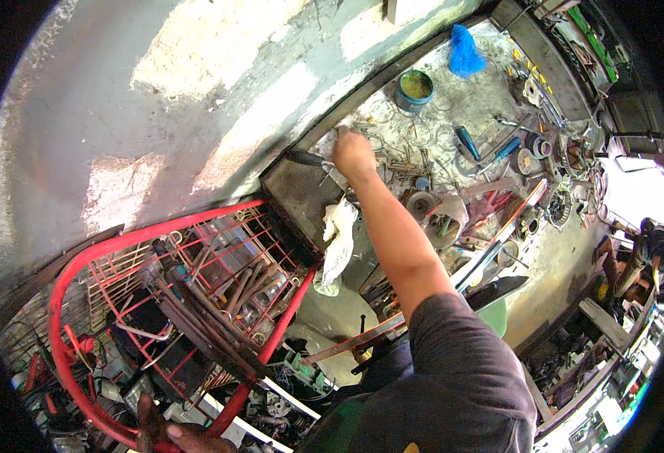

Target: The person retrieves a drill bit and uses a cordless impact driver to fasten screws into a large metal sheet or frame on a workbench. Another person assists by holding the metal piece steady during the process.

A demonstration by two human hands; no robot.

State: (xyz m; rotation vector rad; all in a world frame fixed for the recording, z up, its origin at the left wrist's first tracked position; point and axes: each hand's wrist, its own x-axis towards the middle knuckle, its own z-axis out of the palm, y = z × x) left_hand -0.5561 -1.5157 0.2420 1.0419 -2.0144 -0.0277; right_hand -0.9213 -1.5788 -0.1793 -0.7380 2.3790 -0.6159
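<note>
My right arm reaches across a cluttered metal workbench, and my right hand (353, 156) is low over its far left part, beside loose small metal pieces (404, 162). Its fingers are curled closed; whatever is in them is hidden. A black handle (305, 158) lies just left of that hand, and a crumpled white cloth (339, 238) hangs over the bench edge nearer to me. At the lower left, my left hand (177, 438) is closed on the red tubular rim (59, 317) of a wire basket, partly cut off by the picture's edge.
A round tub (415, 90) of greenish paste and a blue plastic bag (465, 53) stand at the back. Two blue-handled screwdrivers (468, 143) lie among rings and metal parts. Long dark bars (207, 332) rest in the basket. A wall (196, 98) borders the bench.
</note>
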